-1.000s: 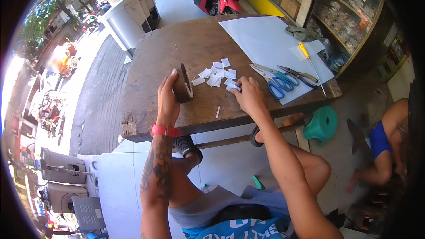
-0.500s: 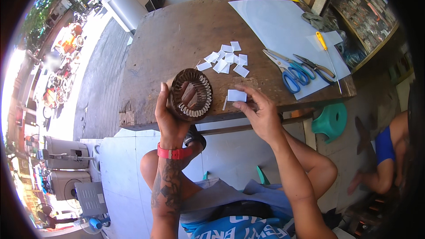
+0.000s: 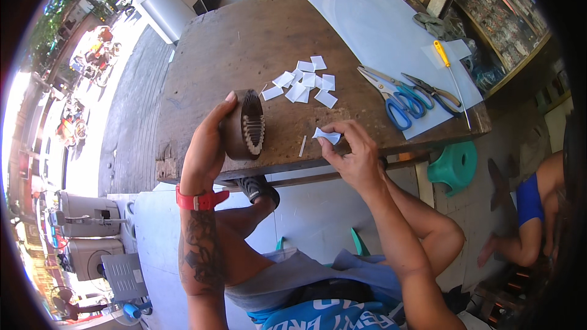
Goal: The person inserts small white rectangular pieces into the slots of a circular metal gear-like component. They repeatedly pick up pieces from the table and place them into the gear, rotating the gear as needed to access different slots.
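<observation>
My left hand (image 3: 208,140) grips a brown ring-shaped motor stator core (image 3: 236,127) from its outer left side. The ring is turned partly edge-on, and pale slot liners line its inner teeth on the right. Between thumb and fingers, my right hand (image 3: 351,150) pinches a small white paper piece (image 3: 327,136), which is bent into a curve. A thin white paper strip (image 3: 302,146) lies on the table just left of that hand. Farther back, several small white paper rectangles (image 3: 302,79) are scattered in a loose pile.
Scissors with blue handles (image 3: 400,107), pliers (image 3: 434,93) and a yellow-handled screwdriver (image 3: 441,54) rest on a large white sheet (image 3: 367,30) at the wooden table's (image 3: 202,79) right. A green stool (image 3: 454,168) stands beside the table. Another person's leg (image 3: 531,208) shows at far right.
My left hand has moved left and turned the stator core from facing up to nearly edge-on. In my right hand, the paper piece has gone from flat to bent.
</observation>
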`<state>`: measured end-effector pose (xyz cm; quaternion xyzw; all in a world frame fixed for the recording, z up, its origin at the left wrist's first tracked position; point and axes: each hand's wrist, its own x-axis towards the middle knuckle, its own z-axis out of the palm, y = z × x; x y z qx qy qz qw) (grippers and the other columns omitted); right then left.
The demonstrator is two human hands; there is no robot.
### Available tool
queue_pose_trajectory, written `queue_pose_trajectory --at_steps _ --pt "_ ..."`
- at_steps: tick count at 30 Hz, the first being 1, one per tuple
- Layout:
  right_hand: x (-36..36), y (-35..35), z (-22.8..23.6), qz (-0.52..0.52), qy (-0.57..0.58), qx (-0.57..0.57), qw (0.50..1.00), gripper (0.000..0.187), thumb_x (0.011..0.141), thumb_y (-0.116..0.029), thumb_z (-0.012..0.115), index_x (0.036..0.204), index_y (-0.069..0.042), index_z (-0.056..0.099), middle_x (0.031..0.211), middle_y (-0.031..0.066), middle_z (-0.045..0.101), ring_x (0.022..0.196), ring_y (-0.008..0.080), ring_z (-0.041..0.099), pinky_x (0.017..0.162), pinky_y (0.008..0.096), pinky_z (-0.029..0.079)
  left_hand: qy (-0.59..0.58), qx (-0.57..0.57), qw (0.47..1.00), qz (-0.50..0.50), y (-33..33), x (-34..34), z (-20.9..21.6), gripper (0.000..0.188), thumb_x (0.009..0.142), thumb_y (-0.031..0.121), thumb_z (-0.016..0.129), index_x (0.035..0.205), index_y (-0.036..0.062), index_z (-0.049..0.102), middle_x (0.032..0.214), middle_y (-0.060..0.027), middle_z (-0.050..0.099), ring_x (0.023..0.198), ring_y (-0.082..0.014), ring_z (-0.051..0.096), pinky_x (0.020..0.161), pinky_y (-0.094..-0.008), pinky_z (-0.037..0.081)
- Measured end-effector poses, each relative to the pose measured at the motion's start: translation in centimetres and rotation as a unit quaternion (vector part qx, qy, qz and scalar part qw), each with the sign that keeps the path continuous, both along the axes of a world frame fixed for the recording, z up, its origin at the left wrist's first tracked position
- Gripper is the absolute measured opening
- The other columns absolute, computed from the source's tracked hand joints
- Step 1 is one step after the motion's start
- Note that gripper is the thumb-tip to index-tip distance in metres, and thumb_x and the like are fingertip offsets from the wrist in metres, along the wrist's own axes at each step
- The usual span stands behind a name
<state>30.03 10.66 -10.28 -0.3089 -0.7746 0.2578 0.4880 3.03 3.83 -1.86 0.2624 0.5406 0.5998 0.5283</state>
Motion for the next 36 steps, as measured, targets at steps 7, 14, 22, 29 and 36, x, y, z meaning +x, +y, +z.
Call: queue_pose_trajectory --at_steps 7,14,22,29,36 --pt "-0.7 0.8 -1.0 -0.031 0.018 0.005 0.999 0.021 0.090 -0.003 0.083 0.107 -0.002 0.073 0.102 0.0125 0.075 0.093 0.0280 0.075 0.081 0.0383 0.059 0.236 0.035 0.957 0.165 0.1 3.1 -2.4 0.058 0.110 0.058 0.061 0.114 0.0003 0.066 0.102 -0.0060 0.066 0.091 -0.0121 0.058 0.086 -0.0271 0.047" --pt "-0.6 -0.6 -0.3 -0.008 -0.001 0.024 1.000 0.023 0.089 -0.005 0.083 0.109 -0.002 0.072 0.104 0.0123 0.073 0.094 0.0312 0.075 0.081 0.0418 0.060 0.044 0.076 0.982 0.165 0.1 1.8 -2.4 0.043 0.110 0.046 0.062 0.124 0.0056 0.069 0.106 -0.0029 0.072 0.083 -0.0089 0.065 0.072 -0.0267 0.054" --pt "-3.7 -2.9 -0.7 0.000 -0.020 0.065 0.998 0.026 0.087 -0.003 0.084 0.110 -0.004 0.073 0.104 0.0107 0.072 0.093 0.0309 0.073 0.080 0.0427 0.060 -0.049 0.012 0.994 0.098 -1.9 1.2 -3.2 0.046 0.110 0.042 0.063 0.136 0.0056 0.071 0.114 -0.0018 0.077 0.078 -0.0069 0.062 0.068 -0.0251 0.051" --pt "-4.8 -3.2 -0.9 -0.016 -0.056 0.109 0.992 0.029 0.087 -0.006 0.085 0.113 -0.006 0.071 0.103 0.0093 0.069 0.094 0.0295 0.072 0.080 0.0415 0.061 0.013 0.031 0.992 0.122 -2.1 3.1 -2.1 0.051 0.110 0.041 0.061 0.142 0.0013 0.068 0.119 -0.0104 0.075 0.084 -0.0101 0.066 0.074 -0.0278 0.057" --pt "-3.9 -4.4 -0.5 0.000 -0.104 0.092 0.990 0.027 0.090 -0.005 0.083 0.115 -0.005 0.072 0.106 0.0099 0.067 0.096 0.0302 0.071 0.082 0.0424 0.061 0.051 0.044 0.993 0.092 -2.0 4.5 -1.3 0.056 0.110 0.042 0.061 0.146 -0.0013 0.064 0.128 -0.0147 0.073 0.112 -0.0203 0.072 0.096 -0.0332 0.059"
